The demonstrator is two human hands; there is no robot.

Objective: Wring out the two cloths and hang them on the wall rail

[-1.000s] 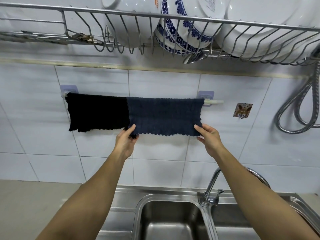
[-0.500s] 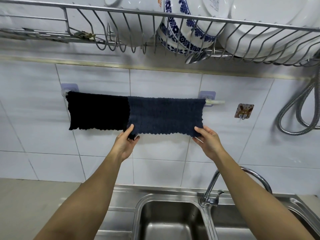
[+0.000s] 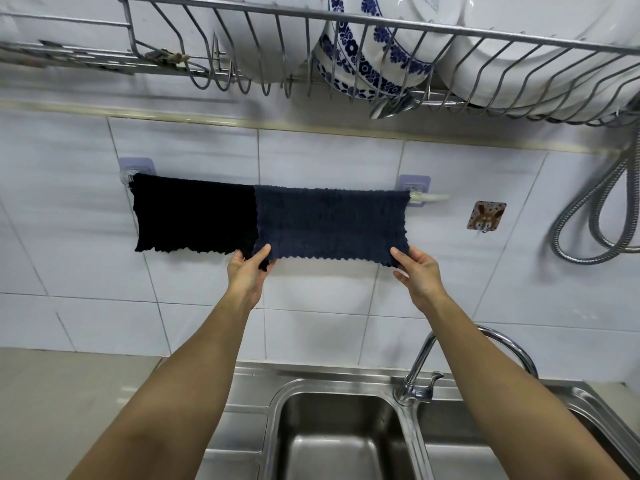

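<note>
Two cloths hang side by side over the wall rail [image 3: 431, 197] on the tiled wall. The black cloth [image 3: 194, 216] covers the rail's left part. The dark blue cloth [image 3: 332, 223] hangs to its right, spread flat. My left hand [image 3: 247, 268] pinches the blue cloth's lower left corner. My right hand [image 3: 415, 271] pinches its lower right corner. Only the rail's white right end and its two purple stick-on brackets show; the cloths hide the rest.
A wire dish rack [image 3: 381, 26] with plates and a blue-patterned bowl [image 3: 367, 60] hangs overhead. A steel double sink [image 3: 339, 441] and tap [image 3: 419, 386] lie below my arms. A small hook [image 3: 486, 215] and a metal hose [image 3: 595, 216] are on the wall at right.
Both hands keep hold of the blue cloth's lower corners. The hands and cloth have barely shifted; the view has tilted slightly.
</note>
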